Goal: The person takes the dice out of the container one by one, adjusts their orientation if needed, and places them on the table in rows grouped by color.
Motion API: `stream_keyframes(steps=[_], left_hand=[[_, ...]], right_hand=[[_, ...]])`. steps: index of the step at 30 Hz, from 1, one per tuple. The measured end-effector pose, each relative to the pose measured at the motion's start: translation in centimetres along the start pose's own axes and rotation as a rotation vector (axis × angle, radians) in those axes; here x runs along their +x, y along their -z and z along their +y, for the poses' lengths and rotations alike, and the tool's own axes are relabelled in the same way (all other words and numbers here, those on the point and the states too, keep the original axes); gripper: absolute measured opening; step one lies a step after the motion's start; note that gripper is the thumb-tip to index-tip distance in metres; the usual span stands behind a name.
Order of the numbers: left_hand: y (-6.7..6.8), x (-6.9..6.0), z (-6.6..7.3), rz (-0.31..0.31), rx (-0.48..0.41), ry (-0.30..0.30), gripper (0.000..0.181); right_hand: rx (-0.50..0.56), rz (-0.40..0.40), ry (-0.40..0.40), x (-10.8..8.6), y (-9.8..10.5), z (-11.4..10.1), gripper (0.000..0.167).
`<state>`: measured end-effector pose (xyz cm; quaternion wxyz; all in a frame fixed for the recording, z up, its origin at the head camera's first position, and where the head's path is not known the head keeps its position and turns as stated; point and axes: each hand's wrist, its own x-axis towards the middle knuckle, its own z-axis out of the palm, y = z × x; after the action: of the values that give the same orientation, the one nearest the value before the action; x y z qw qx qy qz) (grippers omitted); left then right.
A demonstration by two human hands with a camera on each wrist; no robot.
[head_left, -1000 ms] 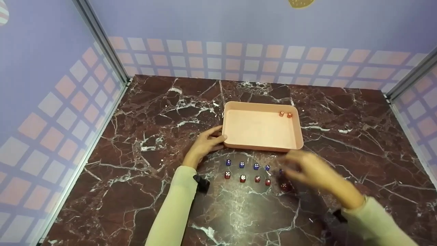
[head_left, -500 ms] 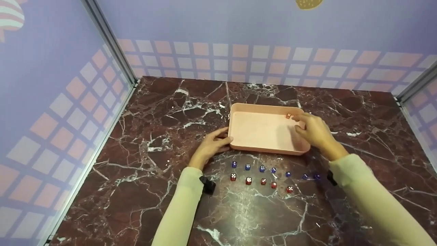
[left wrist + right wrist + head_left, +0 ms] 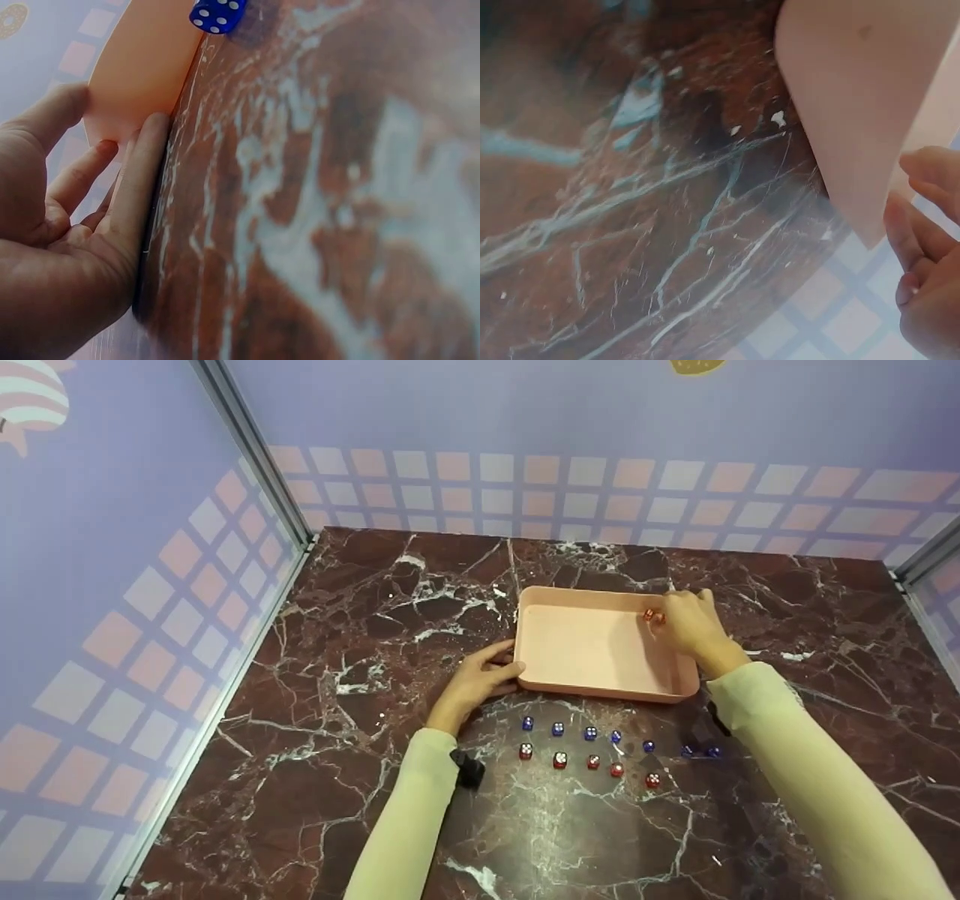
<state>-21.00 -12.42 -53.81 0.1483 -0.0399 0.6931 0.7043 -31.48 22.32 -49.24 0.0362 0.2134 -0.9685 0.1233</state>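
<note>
My left hand (image 3: 480,681) rests against the left end of the peach tray (image 3: 577,652). Its thumb touches the rim and its fingers lie along the outer wall; the left wrist view shows them loosely spread. My right hand (image 3: 690,624) reaches over the tray's right rim into the far right corner. Beside its fingertips lie two orange-red dice, the left die (image 3: 649,615) and the right die (image 3: 661,618), close together. In the right wrist view the fingers (image 3: 904,232) are bent above the rim, but their tips are hidden, so I cannot tell whether they pinch a die.
In front of the tray, a row of blue dice (image 3: 591,733) stands above a row of red dice (image 3: 560,760) on the dark marbled table (image 3: 390,675). Two blue dice (image 3: 701,751) sit farther right. Patterned walls (image 3: 450,405) enclose the table's back and sides.
My right hand has moved from over the right end of the blue row into the tray's far right corner, where the two dice now lie closer together. My left hand stays at the tray.
</note>
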Motion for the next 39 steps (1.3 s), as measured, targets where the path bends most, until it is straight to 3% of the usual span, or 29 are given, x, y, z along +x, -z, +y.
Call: stream_keyframes(steps=[10, 21, 32, 39], left_hand=[[0.2, -0.2, 0.1, -0.001, 0.007, 0.001, 0.060], [-0.1, 0.0, 0.0, -0.010, -0.010, -0.003, 0.061], [0.1, 0.1, -0.1, 0.000, -0.008, 0.004, 0.061], [0.3, 0.0, -0.1, 0.004, 0.008, 0.012, 0.060]], right_hand=[[-0.075, -0.036, -0.063, 1.1, -0.8, 0.1, 0.012], [-0.096, -0.005, -0.084, 0.2, -1.3, 0.0, 0.016], [0.011, 0.027, 0.043, -1.4, -1.3, -0.4, 0.010], [0.114, 0.082, 0.026, -2.9, -1.8, -0.7, 0.005]])
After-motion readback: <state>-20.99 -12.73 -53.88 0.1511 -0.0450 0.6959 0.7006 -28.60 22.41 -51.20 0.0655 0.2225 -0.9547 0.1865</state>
